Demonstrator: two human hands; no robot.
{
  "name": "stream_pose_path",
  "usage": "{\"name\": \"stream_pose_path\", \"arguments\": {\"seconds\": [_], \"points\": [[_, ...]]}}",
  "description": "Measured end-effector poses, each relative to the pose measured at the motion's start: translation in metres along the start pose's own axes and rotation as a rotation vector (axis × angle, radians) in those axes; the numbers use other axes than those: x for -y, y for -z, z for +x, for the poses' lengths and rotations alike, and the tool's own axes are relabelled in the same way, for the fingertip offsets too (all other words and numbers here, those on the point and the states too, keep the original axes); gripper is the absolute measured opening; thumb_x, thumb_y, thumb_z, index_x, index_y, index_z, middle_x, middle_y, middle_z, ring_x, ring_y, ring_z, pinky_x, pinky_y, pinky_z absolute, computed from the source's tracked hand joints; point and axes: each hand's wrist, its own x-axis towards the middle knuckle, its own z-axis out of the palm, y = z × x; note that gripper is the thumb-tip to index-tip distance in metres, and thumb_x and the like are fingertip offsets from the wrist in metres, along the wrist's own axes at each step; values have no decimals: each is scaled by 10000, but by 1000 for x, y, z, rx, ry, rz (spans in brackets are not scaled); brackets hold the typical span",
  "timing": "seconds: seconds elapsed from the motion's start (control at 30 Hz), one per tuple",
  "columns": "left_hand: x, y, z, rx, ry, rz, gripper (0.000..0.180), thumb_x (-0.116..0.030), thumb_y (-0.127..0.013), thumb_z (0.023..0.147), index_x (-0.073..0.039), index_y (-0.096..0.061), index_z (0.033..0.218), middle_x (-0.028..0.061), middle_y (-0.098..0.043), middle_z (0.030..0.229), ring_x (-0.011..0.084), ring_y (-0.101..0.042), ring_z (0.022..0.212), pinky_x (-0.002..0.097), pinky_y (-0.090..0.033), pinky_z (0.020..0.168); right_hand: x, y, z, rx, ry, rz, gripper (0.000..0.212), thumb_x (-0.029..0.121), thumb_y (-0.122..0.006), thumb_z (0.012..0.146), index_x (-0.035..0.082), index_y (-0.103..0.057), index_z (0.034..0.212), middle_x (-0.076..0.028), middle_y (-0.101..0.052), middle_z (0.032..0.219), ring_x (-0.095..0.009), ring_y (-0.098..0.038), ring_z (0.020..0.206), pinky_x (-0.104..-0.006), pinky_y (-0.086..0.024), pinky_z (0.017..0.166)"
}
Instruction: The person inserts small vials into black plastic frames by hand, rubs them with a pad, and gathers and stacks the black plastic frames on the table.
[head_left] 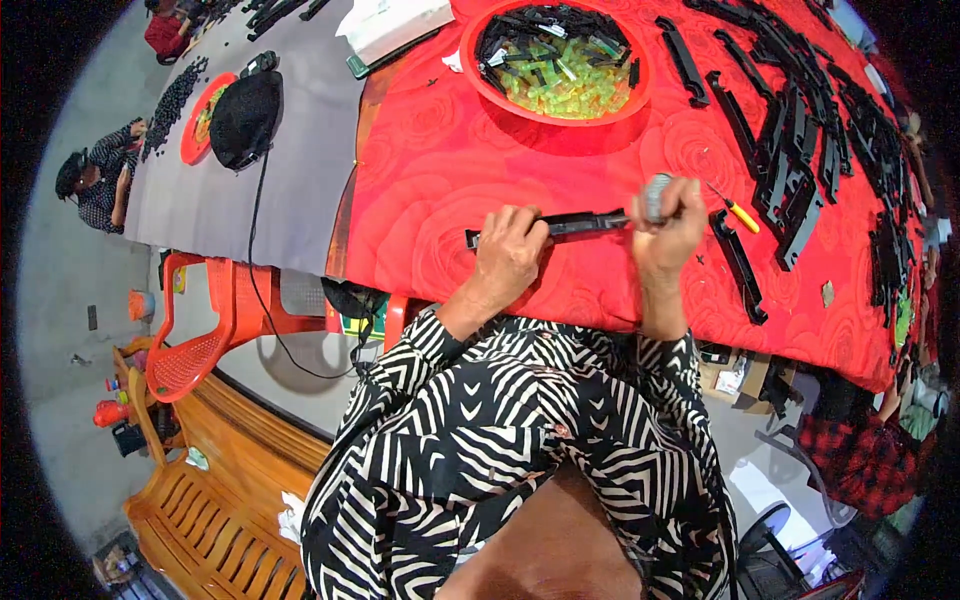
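Observation:
My left hand is closed over a long, narrow black plastic part, pressing it against the red cloth. At that part's right end, my right hand is wrapped round a thick grey handle, slightly blurred. A thin shaft seems to run from this handle to the black part; the exact tool is hard to make out. To the right of that hand lies a thin pointed tool with a yellow handle. Just below it rests another black part.
A red basin of yellow-green and black pieces stands at the far side. Many black parts are heaped at right. Leftward are a black cap, a cable, a red chair and a wooden bench. Other people sit nearby.

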Motion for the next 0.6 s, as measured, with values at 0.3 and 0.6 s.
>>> {"name": "stream_pose_path", "arguments": {"seconds": [0.3,0.6], "points": [[0,13,-16,-71,335,107,170,-67,-657,693,-21,-532,800,153,-511,893,326,-481,811,398,-433,679,5,25,-11,-56,62,-126,403,230,-448,919,114,-321,554,11,-280,495,-87,-232,377,-247,-201,348],[23,55,-10,157,304,-30,179,-82,-559,771,-11,-506,926,208,-507,1012,350,-495,934,412,-448,762,0,34,-14,-84,-35,-250,392,201,-458,913,108,-337,552,15,-293,479,-73,-259,369,-237,-216,325]]}}
